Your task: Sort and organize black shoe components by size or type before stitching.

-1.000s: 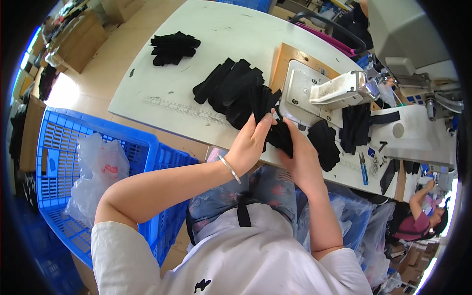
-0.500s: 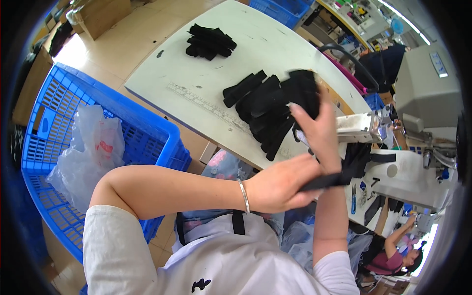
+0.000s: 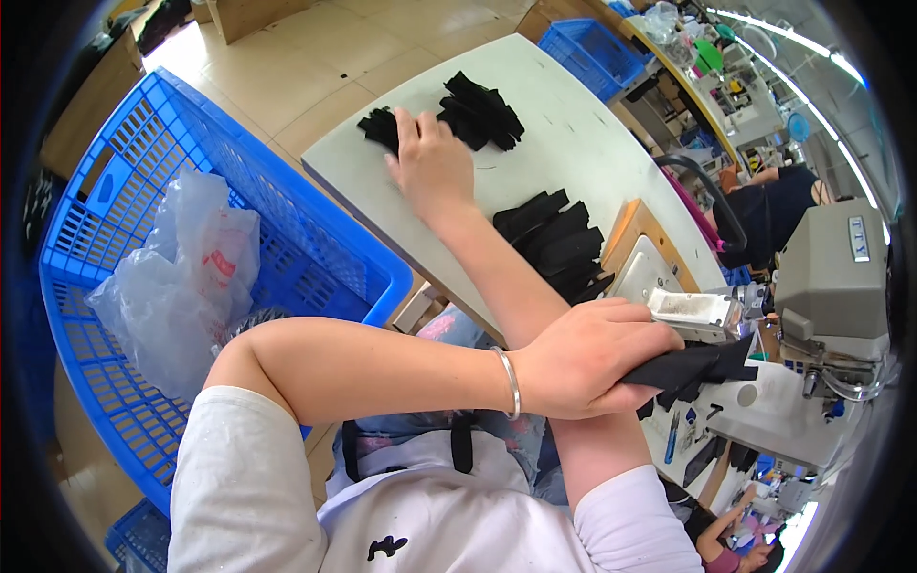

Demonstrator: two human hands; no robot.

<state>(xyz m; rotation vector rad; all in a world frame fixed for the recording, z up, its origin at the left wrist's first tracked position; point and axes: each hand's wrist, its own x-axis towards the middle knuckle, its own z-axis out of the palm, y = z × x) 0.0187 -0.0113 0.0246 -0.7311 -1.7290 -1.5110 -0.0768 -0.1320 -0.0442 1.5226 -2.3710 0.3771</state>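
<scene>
Overhead fisheye view of a sewing workstation. Biggest item: a blue slatted plastic crate (image 3: 287,258) on the floor at left, w/ a crumpled clear plastic bag (image 3: 181,277) inside. Next to it, a long pale grey worktable (image 3: 583,124) runs toward upper right. At far right sits a grey-white industrial sewing machine (image 3: 836,286); beyond it another person (image 3: 774,205) in a dark top works at a separate station. A second blue crate (image 3: 592,48) stands past the table's far end.

On the table: a stack of black fabric strips (image 3: 559,244) mid-table, and a smaller pile of black fabric pieces (image 3: 468,115) near the far-left edge.

The arms cross. The right hand (image 3: 435,162) reaches across to that small pile, palm down, fingers spread flat on the pieces, not clamped. The left hand (image 3: 583,358), silver bangle (image 3: 511,382) at the wrist, is closed tight round a bunch of black fabric (image 3: 693,368), held just by the machine's front.
</scene>
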